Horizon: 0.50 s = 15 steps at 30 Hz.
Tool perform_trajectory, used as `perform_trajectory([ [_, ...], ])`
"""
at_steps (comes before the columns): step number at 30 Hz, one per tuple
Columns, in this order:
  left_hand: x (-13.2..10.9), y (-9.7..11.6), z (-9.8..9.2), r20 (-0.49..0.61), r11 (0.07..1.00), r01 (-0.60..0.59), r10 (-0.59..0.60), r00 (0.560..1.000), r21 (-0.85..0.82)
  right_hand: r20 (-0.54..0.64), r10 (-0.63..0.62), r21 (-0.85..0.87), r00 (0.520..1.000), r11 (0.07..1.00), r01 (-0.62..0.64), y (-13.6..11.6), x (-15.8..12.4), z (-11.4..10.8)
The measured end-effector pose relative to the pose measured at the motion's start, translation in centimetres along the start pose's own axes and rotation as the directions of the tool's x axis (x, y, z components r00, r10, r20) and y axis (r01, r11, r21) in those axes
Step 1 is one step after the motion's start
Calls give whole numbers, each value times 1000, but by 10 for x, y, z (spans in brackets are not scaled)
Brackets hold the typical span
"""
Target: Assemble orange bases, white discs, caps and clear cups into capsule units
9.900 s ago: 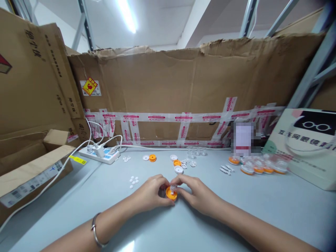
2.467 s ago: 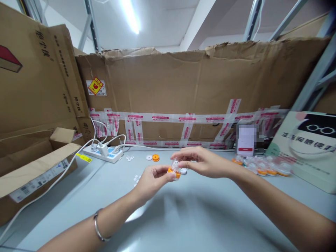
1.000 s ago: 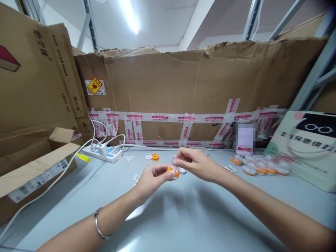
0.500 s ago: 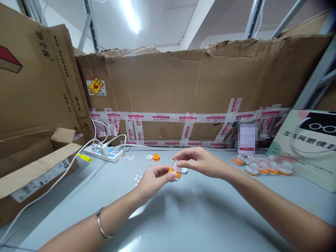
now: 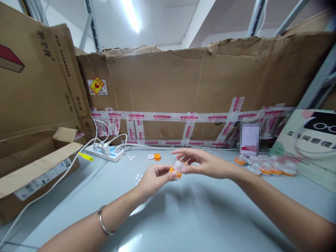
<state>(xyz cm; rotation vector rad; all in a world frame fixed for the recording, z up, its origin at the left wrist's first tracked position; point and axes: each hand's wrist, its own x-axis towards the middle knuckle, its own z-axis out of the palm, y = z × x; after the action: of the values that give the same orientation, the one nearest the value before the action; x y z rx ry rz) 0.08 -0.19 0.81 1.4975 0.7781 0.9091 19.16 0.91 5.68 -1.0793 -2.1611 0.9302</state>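
Observation:
My left hand (image 5: pixel 153 179) pinches a small round container with an orange-and-white base (image 5: pixel 179 174) and a clear domed top (image 5: pixel 179 163). It is held above the table, slightly tilted. Around the clear top curves my right hand (image 5: pixel 208 163), its fingers apart; the thumb is close beside the dome and the index finger reaches over it. Whether the thumb touches the dome, I cannot tell. Behind the right fingers, small pieces on the table are partly hidden. An orange disc (image 5: pixel 157 157) and a white ring (image 5: pixel 150 156) lie beyond the left hand.
Small white flower-shaped pieces (image 5: pixel 131 157) lie at the left, with more white pieces (image 5: pixel 138 178) nearer. Several similar clear-topped containers (image 5: pixel 276 168) stand at the right. A power strip (image 5: pixel 105 152) with white cables, an open cardboard box (image 5: pixel 47 171) and a large carton (image 5: pixel 168 80) border the table.
My right hand's fingers have spread from a pinch on the clear top and shifted slightly to the right. The left hand keeps its hold on the container.

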Motion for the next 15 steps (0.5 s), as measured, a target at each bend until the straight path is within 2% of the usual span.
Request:
perform_trajectory([
  [2,0,0,-1,18,1000,3,-3,1000,5,25,20,-17,1000,1000,-19,0,-1,-1],
  [5,-1,-1,0,29,1000,16,-16,999,10,-68,80,-102,994,991,-87,1,-2,-2],
  [9,-2,-2,0,22,1000,12,-12,1000,11,89,11,3,996,1000,-12,0,-1,-1],
  [10,-2,-2,0,26,1000,12,-12,1000,12,69,24,-17,997,1000,-23,0,0,0],
  [13,-2,-2,0,30,1000,15,-16,999,17,-90,87,-133,992,986,-99,1,1,3],
  [15,-1,-1,0,22,1000,8,-8,1000,25,-27,63,-85,998,994,-65,3,1,3],
])
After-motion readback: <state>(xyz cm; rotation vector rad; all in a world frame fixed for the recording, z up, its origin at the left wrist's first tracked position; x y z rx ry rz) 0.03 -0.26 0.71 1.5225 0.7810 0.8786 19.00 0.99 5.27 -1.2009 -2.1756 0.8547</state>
